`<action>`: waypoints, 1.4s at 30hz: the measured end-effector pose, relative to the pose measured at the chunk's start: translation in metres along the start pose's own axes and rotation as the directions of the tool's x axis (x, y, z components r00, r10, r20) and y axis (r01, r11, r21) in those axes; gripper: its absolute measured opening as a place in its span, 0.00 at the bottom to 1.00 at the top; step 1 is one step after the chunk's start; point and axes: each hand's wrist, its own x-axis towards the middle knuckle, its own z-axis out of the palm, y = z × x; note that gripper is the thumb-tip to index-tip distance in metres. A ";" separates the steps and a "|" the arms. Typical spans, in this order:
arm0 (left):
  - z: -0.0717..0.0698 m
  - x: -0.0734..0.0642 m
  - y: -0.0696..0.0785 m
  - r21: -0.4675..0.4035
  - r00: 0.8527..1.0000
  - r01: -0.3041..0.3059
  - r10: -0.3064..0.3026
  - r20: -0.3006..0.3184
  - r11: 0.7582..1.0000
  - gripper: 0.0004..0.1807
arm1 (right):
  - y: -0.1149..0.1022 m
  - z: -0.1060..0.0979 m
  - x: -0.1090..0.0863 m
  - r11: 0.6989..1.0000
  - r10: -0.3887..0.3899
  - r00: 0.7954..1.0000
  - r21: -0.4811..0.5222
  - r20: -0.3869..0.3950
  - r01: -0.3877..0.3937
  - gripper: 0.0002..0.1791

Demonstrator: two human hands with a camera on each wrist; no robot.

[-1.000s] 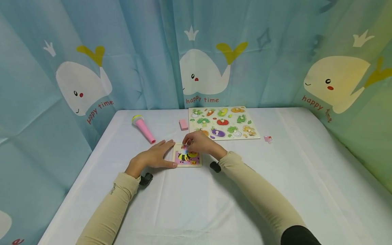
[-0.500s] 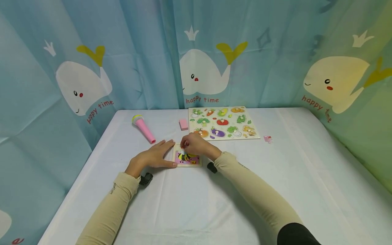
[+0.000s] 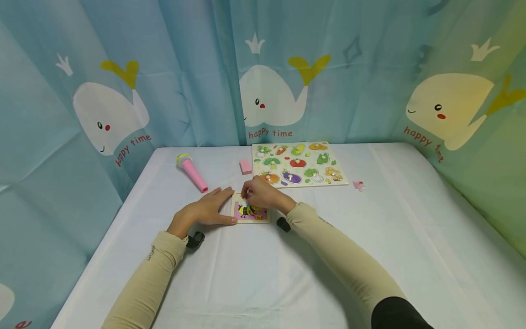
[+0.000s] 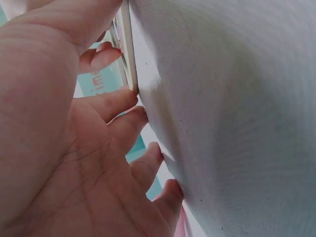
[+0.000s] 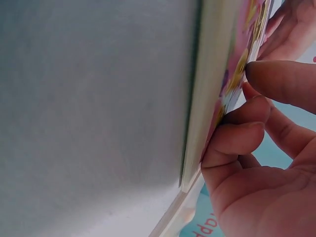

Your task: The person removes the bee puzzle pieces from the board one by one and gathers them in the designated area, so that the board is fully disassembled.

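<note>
A small wooden jigsaw puzzle point(image 3: 251, 212) with a bee picture lies on the white tablecloth. My left hand point(image 3: 210, 209) spreads around its left side, thumb at the lower left corner and a fingertip by the upper left one. In the left wrist view, fingertips point(image 4: 129, 96) show at the board's edge. Over the upper part of the puzzle is my right hand point(image 3: 263, 193), covering much of the picture. Its thumb and forefinger tips meet the picture in the right wrist view, the other fingers curled; I cannot tell whether they pinch a piece.
A vegetable peg board point(image 3: 302, 163) lies just behind the right hand. Left of it sits a pink block point(image 3: 245, 167), and farther left a pink toy microphone point(image 3: 193, 173). One loose pink puzzle piece point(image 3: 359, 185) rests at the right. A whale-print curtain point(image 3: 197, 91) hangs behind.
My right hand has shifted slightly left across the top of the puzzle, then stayed nearly still. The left hand keeps its place at the board's edge.
</note>
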 end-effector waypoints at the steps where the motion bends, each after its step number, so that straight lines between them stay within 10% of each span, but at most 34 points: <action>1: 0.000 0.000 0.000 0.001 1.000 -0.001 0.001 0.001 1.000 0.55 | 0.000 0.000 0.000 1.000 -0.002 1.000 0.000 0.003 0.002 0.06; 20: -0.002 0.000 0.002 0.009 1.000 0.013 -0.013 0.009 1.000 0.55 | 0.003 -0.003 0.003 0.994 -0.016 1.000 0.106 0.003 0.015 0.08; 31: -0.001 0.000 0.001 0.009 1.000 0.022 -0.022 0.011 1.000 0.55 | 0.007 -0.005 -0.005 0.973 0.144 0.989 0.186 -0.039 -0.134 0.08; 42: 0.001 0.001 0.001 0.002 1.000 0.025 -0.025 0.003 1.000 0.55 | 0.013 -0.013 -0.017 0.989 0.078 0.993 0.133 -0.084 -0.066 0.15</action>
